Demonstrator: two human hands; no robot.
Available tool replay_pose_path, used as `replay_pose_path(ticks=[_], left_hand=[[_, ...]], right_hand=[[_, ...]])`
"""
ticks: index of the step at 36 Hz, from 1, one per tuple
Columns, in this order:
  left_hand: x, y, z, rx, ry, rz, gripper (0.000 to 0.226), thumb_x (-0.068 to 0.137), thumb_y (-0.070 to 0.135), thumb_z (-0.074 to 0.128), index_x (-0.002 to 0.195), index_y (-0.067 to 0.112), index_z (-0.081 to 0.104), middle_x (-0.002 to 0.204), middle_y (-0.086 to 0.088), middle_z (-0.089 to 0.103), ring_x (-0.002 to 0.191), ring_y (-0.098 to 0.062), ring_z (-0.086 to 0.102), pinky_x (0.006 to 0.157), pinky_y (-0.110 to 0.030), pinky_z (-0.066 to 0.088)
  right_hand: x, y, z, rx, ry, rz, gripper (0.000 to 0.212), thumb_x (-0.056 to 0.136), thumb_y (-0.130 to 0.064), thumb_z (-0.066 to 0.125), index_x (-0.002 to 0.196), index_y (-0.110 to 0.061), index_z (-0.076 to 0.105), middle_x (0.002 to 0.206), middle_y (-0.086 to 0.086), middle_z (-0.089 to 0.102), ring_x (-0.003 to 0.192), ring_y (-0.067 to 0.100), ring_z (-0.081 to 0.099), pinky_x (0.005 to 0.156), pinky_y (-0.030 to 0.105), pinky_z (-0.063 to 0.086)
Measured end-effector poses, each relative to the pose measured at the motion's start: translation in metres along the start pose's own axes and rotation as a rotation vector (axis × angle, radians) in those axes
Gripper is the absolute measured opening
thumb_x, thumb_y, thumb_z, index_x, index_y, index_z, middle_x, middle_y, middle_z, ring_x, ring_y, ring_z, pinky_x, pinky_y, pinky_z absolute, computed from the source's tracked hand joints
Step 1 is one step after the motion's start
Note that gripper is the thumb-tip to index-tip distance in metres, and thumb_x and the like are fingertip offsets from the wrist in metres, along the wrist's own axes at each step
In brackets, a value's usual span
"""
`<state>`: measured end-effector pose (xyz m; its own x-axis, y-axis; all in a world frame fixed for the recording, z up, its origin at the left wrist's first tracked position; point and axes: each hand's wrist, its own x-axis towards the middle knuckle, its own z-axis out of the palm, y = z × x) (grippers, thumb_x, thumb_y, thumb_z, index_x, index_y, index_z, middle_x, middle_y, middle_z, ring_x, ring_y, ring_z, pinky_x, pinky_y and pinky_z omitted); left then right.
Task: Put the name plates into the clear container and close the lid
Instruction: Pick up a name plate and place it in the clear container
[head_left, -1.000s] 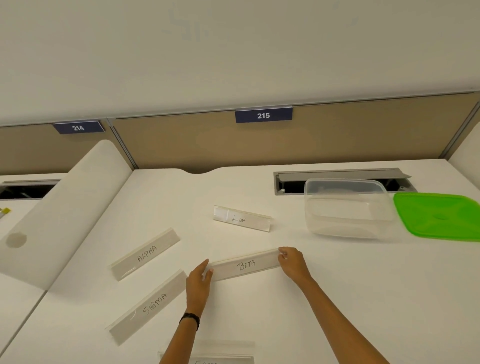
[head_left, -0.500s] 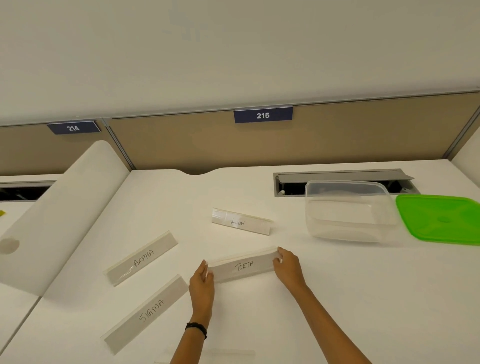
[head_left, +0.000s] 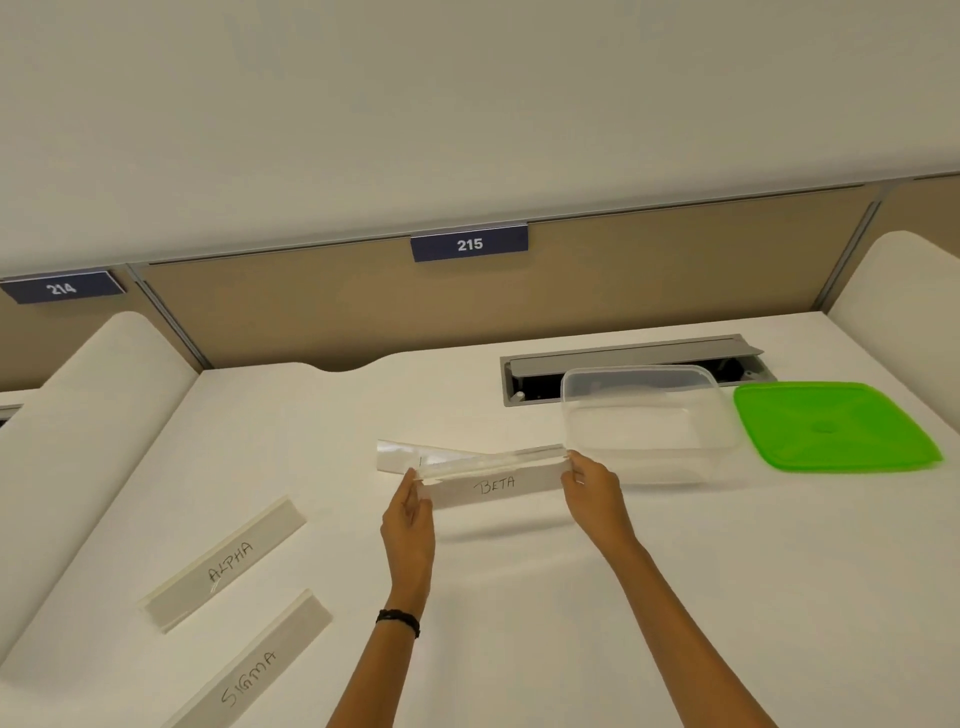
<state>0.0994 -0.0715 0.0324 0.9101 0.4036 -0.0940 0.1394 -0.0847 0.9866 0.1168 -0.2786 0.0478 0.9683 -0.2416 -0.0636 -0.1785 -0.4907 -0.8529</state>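
A person holds the BETA name plate (head_left: 496, 480) by its two ends just above the white surface (head_left: 519, 597). The left hand (head_left: 408, 512) pinches one end and the right hand (head_left: 592, 493) the other, each grip closed on the plate between fingertips and thumb. The plate hangs roughly level between them, clear of the surface with its shadow below, and its right end sits just beside the near-left corner of the clear container (head_left: 649, 431). The step in hand appears to be carrying this plate to the container, which stands open and looks empty. The green lid (head_left: 831, 426) lies flat on the right, near the container but apart from it. The next move would call for a short lift up and to the right over the rim, and the long plate may need angling to fit between the walls. The plates are long, narrow strips of glossy transparent plastic folded along a ridge, each with a handwritten paper insert. The container is a thin-walled rectangular tub with rounded corners, and the lid is a smooth sheet with a moulded centre. Not yet collected are the ALPHA plate (head_left: 228, 564) and SIGMA plate (head_left: 254, 670) at lower left, and a fourth plate (head_left: 400, 457) partly hidden behind BETA, its lettering unreadable.
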Motion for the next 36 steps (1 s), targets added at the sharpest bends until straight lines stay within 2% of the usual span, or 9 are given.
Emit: replay_pose_path(ticks=[4,8,12,14,16,20,24,29,36], left_hand=[[0.004,0.012,0.027,0.001,-0.029,0.075,0.04,0.093,0.003,0.047,0.132,0.01,0.049,0.134,-0.001,0.053,0.125,-0.018,0.05,0.108,-0.033,0.038],[0.01,0.026,0.056,0.023,-0.079,0.183,0.04,0.093,0.004,0.049,0.133,0.012,0.048,0.132,-0.001,0.053,0.122,-0.016,0.05,0.107,-0.034,0.04],[0.019,0.04,0.084,0.065,-0.176,0.293,0.038,0.094,0.005,0.049,0.132,0.011,0.049,0.129,0.004,0.053,0.118,-0.01,0.051,0.093,-0.005,0.04],[0.025,0.047,0.099,0.09,-0.213,0.324,0.038,0.093,0.003,0.049,0.131,0.012,0.051,0.125,0.007,0.054,0.114,-0.011,0.055,0.087,0.002,0.04],[0.03,0.055,0.114,0.124,-0.258,0.361,0.038,0.093,0.001,0.049,0.13,0.01,0.052,0.125,0.005,0.056,0.111,-0.012,0.057,0.091,-0.004,0.043],[0.037,0.066,0.147,0.2,-0.342,0.413,0.037,0.093,0.0,0.048,0.128,0.008,0.053,0.123,-0.002,0.06,0.11,-0.017,0.059,0.101,-0.033,0.047],[0.04,0.068,0.175,0.326,-0.421,0.462,0.04,0.095,0.002,0.043,0.132,0.013,0.048,0.126,-0.007,0.059,0.113,-0.02,0.056,0.102,-0.035,0.047],[0.043,0.058,0.196,0.472,-0.52,0.435,0.043,0.097,0.008,0.04,0.139,0.016,0.039,0.134,-0.007,0.049,0.114,-0.023,0.053,0.102,-0.031,0.044],[0.05,0.049,0.22,0.777,-0.703,0.471,0.038,0.098,0.017,0.042,0.134,0.007,0.042,0.14,-0.014,0.043,0.123,-0.028,0.048,0.105,-0.031,0.037]], right_hand=[[0.007,0.001,-0.027,-0.009,0.148,-0.074,0.027,0.094,-0.012,0.045,0.094,0.012,0.058,0.091,0.033,0.064,0.089,0.047,0.059,0.081,0.054,0.049],[0.014,0.001,-0.056,-0.015,0.255,-0.114,0.024,0.094,-0.013,0.049,0.093,0.006,0.064,0.087,0.023,0.07,0.084,0.035,0.066,0.077,0.045,0.054],[0.032,0.011,-0.082,-0.036,0.335,-0.129,0.022,0.093,-0.011,0.051,0.095,0.004,0.066,0.086,0.02,0.071,0.082,0.033,0.066,0.076,0.039,0.053],[0.043,0.018,-0.095,-0.041,0.366,-0.127,0.022,0.093,-0.011,0.051,0.098,0.003,0.066,0.089,0.02,0.071,0.083,0.032,0.066,0.076,0.033,0.05],[0.053,0.024,-0.107,-0.055,0.394,-0.127,0.022,0.093,-0.01,0.05,0.101,0.003,0.066,0.09,0.02,0.071,0.082,0.032,0.066,0.074,0.028,0.047],[0.066,0.038,-0.126,-0.107,0.446,-0.104,0.023,0.093,-0.007,0.046,0.101,0.004,0.064,0.089,0.023,0.069,0.08,0.032,0.064,0.068,0.028,0.043],[0.076,0.048,-0.138,-0.132,0.467,-0.035,0.025,0.093,-0.003,0.044,0.106,0.009,0.061,0.094,0.028,0.067,0.086,0.037,0.061,0.072,0.03,0.042],[0.093,0.065,-0.144,-0.177,0.428,0.034,0.022,0.091,0.0,0.045,0.1,0.013,0.059,0.085,0.032,0.066,0.082,0.044,0.061,0.074,0.049,0.051],[0.104,0.073,-0.146,-0.27,0.39,0.044,0.028,0.092,-0.003,0.043,0.113,0.01,0.057,0.088,0.032,0.066,0.086,0.042,0.061,0.075,0.045,0.049]])
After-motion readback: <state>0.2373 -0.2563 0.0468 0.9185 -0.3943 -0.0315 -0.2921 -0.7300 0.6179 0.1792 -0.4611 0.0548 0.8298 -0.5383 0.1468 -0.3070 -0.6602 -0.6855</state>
